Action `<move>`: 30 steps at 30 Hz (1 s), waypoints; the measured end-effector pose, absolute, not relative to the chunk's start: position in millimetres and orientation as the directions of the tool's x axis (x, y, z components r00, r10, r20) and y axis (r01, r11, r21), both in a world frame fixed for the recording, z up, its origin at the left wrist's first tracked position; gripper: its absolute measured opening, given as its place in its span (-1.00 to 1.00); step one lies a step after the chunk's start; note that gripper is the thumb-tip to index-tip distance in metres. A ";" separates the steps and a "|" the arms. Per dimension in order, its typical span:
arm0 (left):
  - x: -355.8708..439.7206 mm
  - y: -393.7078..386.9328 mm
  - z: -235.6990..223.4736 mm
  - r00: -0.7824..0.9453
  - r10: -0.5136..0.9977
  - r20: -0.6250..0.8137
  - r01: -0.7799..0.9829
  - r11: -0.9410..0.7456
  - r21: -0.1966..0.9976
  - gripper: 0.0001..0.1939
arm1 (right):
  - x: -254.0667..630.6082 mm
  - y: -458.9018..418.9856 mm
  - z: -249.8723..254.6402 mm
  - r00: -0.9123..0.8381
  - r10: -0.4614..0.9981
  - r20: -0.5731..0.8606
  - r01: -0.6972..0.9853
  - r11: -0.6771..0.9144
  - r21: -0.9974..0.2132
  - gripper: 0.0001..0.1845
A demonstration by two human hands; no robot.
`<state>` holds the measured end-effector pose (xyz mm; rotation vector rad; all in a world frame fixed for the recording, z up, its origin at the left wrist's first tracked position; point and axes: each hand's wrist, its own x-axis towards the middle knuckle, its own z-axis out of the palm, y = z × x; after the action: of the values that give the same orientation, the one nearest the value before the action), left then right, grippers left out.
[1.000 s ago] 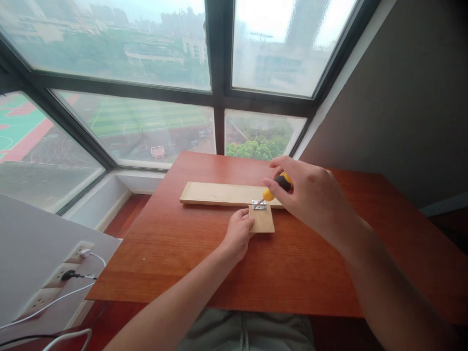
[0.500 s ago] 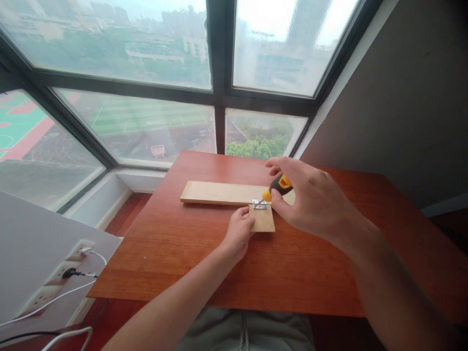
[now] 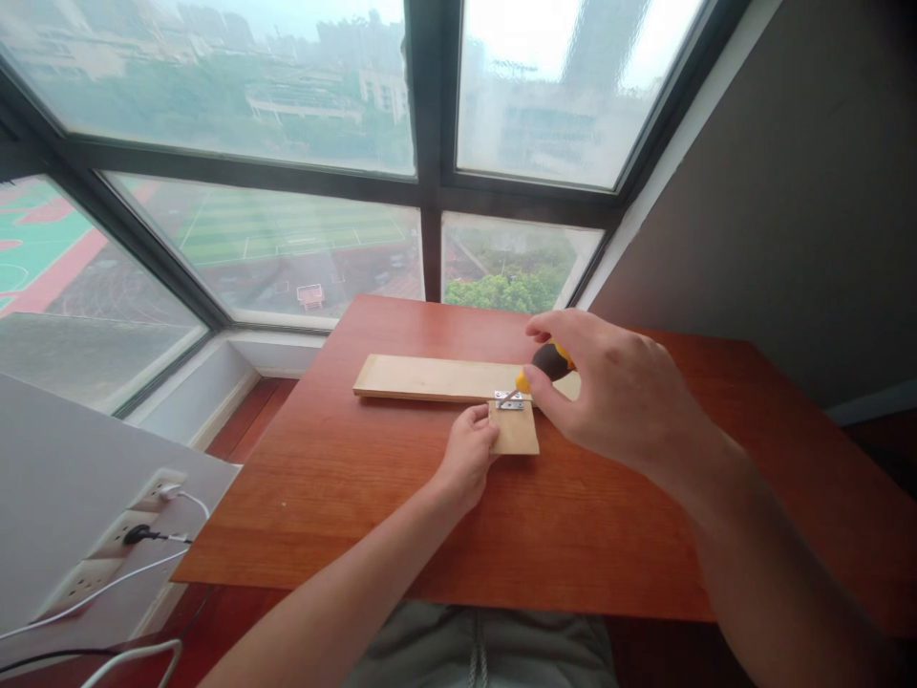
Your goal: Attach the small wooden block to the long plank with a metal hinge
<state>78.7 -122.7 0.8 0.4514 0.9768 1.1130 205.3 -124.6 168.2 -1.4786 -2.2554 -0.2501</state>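
Note:
A long pale wooden board (image 3: 430, 377) lies across the reddish table (image 3: 373, 497). A small square wooden piece (image 3: 517, 435) sits against its near edge, with a small metal hinge (image 3: 508, 401) bridging the two. My left hand (image 3: 465, 459) rests curled against the small piece's left edge, holding it down. My right hand (image 3: 616, 392) is closed around a screwdriver (image 3: 548, 363) with a yellow and black handle; its tip points down-left onto the hinge.
Large windows stand behind the table's far edge, and a grey wall runs along the right. At lower left a white power strip (image 3: 107, 554) has a black plug and white cables in it.
My right hand has turned on the screwdriver handle, its fingers shifting round it. The tip stays on the hinge. My left hand and the boards have not moved.

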 end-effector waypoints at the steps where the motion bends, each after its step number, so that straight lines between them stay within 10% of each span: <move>1: 78.8 -122.7 0.8 0.103 0.897 -0.429 -0.535 0.414 0.736 -0.68 | 205.0 -124.3 168.0 -0.323 0.833 0.449 0.915 0.396 -0.078 -0.72; 23: 78.9 -122.6 -0.2 0.105 0.906 -0.409 -0.540 0.397 0.742 -0.67 | 207.6 -124.5 168.0 -0.455 0.765 0.456 0.794 0.580 -0.183 -0.62; 30: 78.4 -123.0 0.3 0.107 0.902 -0.418 -0.524 0.409 0.747 -0.68 | 204.2 -123.7 167.0 -0.278 0.850 0.447 0.924 0.364 -0.116 -0.78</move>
<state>78.4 -123.0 0.3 0.4726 0.9816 1.1087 204.2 -123.7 167.0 -1.5409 -2.1961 -0.2293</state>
